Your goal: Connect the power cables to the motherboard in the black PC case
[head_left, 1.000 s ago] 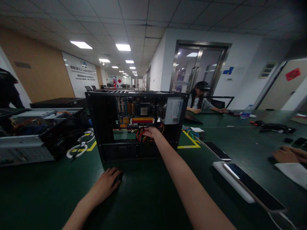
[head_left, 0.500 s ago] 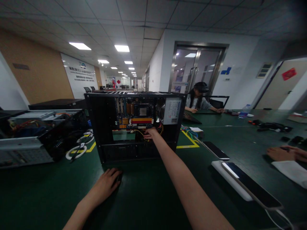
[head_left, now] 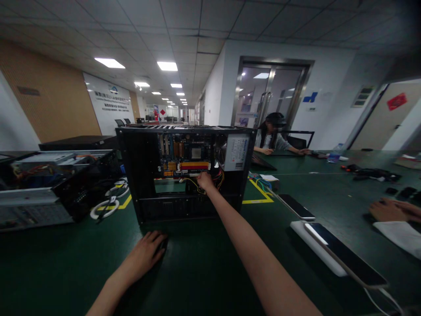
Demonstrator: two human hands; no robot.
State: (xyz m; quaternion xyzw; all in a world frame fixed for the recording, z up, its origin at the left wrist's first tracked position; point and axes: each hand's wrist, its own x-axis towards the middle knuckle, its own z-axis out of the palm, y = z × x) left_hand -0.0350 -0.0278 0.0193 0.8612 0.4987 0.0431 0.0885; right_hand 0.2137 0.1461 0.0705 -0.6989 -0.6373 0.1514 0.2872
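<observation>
An open black computer case [head_left: 141, 175] stands upright on the green table [head_left: 204, 272], with its motherboard [head_left: 184, 158] and silver power supply [head_left: 235, 152] showing. My right hand [head_left: 205, 181] reaches inside, fingers closed among the coloured cables [head_left: 217, 179] just below the motherboard; what they pinch is too small to name. My left hand [head_left: 144, 252] lies flat on the table in front of the case, fingers stretched out, holding nothing.
A second opened case [head_left: 42, 184] lies at the left beside white tape rolls [head_left: 105, 206]. Two phones [head_left: 342, 252] and a white pad lie at the right. Another person's hand [head_left: 391, 210] rests at the right edge. A seated person [head_left: 272, 138] works at the back.
My right hand has shifted slightly up and left inside the case, toward the motherboard's lower edge. My left hand has stayed in place.
</observation>
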